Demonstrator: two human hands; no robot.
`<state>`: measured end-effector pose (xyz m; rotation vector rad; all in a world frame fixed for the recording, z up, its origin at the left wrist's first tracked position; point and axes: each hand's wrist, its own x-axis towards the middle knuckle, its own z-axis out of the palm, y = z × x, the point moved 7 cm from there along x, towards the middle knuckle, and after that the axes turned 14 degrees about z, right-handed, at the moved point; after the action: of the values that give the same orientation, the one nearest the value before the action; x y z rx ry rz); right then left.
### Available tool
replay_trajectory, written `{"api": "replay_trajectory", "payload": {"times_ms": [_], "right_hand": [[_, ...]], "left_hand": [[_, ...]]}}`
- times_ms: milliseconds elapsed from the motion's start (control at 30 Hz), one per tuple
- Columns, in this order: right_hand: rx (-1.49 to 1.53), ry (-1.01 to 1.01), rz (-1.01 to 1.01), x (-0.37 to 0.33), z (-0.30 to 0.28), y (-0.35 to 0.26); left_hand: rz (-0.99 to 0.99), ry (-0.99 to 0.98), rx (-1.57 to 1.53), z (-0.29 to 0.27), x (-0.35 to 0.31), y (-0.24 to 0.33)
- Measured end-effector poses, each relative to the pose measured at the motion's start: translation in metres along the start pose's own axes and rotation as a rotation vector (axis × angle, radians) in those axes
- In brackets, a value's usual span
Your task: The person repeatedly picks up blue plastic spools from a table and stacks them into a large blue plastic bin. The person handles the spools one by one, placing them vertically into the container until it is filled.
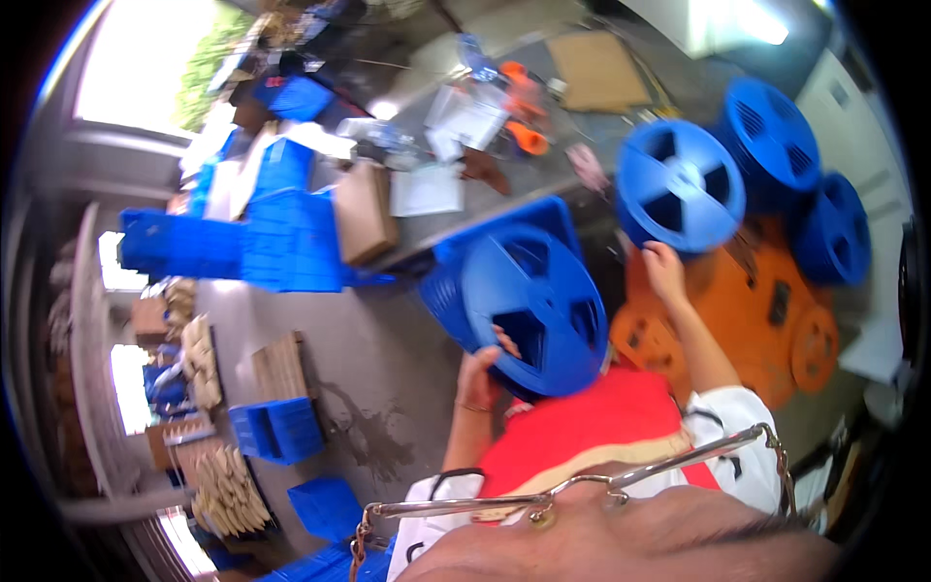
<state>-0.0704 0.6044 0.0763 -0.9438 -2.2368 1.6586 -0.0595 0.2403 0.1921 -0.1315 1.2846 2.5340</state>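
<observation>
Grey concrete floor [378, 378] spreads left of both hands, strewn with blue crates [276, 432]. The left hand [482, 373] is curled around the lower rim of a big blue reel [533, 310] — the reel covers whatever lies beyond it. The right hand [664, 270] pinches the bottom edge of a second blue reel [681, 186], mounted on an orange machine [756, 310] with two more reels [805, 184] beyond — a cluttered table [465, 145] sits farther off.

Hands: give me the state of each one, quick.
Left hand: closed on the rim of a blue reel, holding it up.
Right hand: fingers gripping the lower edge of another blue reel on the orange machine.
</observation>
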Motion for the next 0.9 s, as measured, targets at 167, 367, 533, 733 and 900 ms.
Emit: {"api": "replay_trajectory", "payload": {"times_ms": [167, 367, 533, 733, 900], "right_hand": [[-0.546, 0.235, -0.135, 0.078, 0.0, 0.042], [-0.779, 0.086, -0.063, 0.083, 0.02, 0.06], [-0.444, 0.271, -0.373, 0.037, -0.006, -0.01], [0.53, 0.186, -0.164, -0.021, -0.07, -0.07], [1.452, -0.14, 0.553, -0.037, -0.039, -0.039]], "left_hand": [[0.002, 0.012, 0.027, -0.005, 0.001, -0.007], [0.031, 0.082, -0.071, -0.02, -0.017, -0.008], [0.027, 0.077, -0.091, -0.025, -0.014, -0.009], [-0.01, 0.036, -0.014, -0.022, 0.002, -0.01], [-0.039, 0.064, -0.113, -0.012, 0.008, -0.006]]}}
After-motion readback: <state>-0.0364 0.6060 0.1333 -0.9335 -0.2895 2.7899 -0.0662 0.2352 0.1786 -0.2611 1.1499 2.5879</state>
